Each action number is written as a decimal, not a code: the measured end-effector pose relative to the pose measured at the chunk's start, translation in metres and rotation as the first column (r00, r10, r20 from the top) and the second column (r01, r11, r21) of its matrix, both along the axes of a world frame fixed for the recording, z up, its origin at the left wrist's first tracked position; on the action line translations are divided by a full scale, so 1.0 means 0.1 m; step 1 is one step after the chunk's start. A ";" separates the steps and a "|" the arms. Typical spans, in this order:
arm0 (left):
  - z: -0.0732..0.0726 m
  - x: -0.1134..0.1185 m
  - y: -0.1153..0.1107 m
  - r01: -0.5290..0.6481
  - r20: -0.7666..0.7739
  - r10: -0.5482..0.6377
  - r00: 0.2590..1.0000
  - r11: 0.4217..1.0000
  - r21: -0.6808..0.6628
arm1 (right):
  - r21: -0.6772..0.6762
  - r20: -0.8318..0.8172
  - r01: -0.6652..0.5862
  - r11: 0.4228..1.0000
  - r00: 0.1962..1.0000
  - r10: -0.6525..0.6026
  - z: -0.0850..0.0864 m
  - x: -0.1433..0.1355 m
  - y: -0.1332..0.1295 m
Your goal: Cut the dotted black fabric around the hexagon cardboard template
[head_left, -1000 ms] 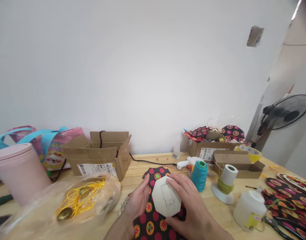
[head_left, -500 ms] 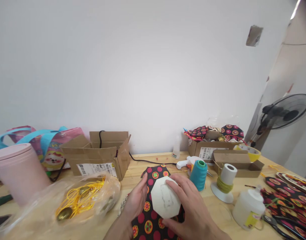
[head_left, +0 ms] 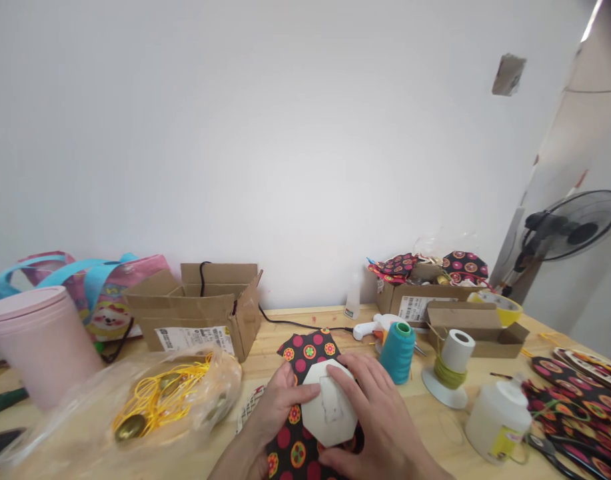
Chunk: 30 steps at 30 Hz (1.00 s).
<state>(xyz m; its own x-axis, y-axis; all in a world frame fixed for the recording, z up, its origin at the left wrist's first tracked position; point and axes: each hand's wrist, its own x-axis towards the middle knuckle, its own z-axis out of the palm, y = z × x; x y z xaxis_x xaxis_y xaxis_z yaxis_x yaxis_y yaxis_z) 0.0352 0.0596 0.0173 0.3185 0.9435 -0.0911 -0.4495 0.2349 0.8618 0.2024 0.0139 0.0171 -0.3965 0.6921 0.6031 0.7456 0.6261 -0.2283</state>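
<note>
A white octagonal card [head_left: 330, 420] with a rectangle drawn on it lies against a piece of black fabric [head_left: 298, 455] patterned with dots and flowers. From the left, my left hand [head_left: 275, 410] grips fabric and card, its thumb lying on the card's left edge. My right hand [head_left: 378, 417] spans the card's right side, fingers on the top edge and thumb near the bottom edge. The fabric's upper part sticks out beyond the card. Below, the fabric runs out of the picture, and my left fingers are mostly hidden under it.
A teal thread cone [head_left: 398, 353], a glue gun [head_left: 378, 325], a spool with green cord [head_left: 449, 370] and a glue bottle [head_left: 499, 420] stand to the right, with scissors [head_left: 550, 450] beyond. At left are a plastic bag of yellow cords [head_left: 168, 397], an open cardboard box [head_left: 195, 317] and a pink canister [head_left: 42, 347].
My left thumb has moved from beside the card onto its left edge. The card has shifted slightly down with my right hand still on it.
</note>
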 end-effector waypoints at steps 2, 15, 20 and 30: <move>-0.01 0.00 -0.01 0.025 -0.035 -0.023 0.999 0.999 0.042 | -0.046 -0.127 -0.025 0.999 0.992 0.019 -0.05 0.04 0.01; 0.07 -0.01 -0.06 0.009 -0.215 0.011 0.977 0.996 0.090 | -0.533 -0.730 -0.300 0.791 0.636 -0.251 0.02 0.04 0.14; 0.08 0.00 -0.06 0.023 -0.211 -0.003 0.978 0.996 0.092 | -0.524 -0.748 -0.266 0.809 0.598 -0.288 0.03 0.04 0.14; 0.07 0.05 0.00 0.008 -0.080 -0.011 0.997 0.999 -0.034 | -0.480 -0.810 -0.374 0.793 0.537 -0.237 0.02 0.03 0.13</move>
<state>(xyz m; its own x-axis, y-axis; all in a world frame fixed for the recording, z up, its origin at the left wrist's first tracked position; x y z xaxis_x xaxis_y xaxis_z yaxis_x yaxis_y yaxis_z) 0.0405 0.0596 0.0240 0.3181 0.9364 -0.1481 -0.3772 0.2683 0.8864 0.2056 0.0265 0.0195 -0.0161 0.9812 0.1923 -0.0063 0.1922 -0.9813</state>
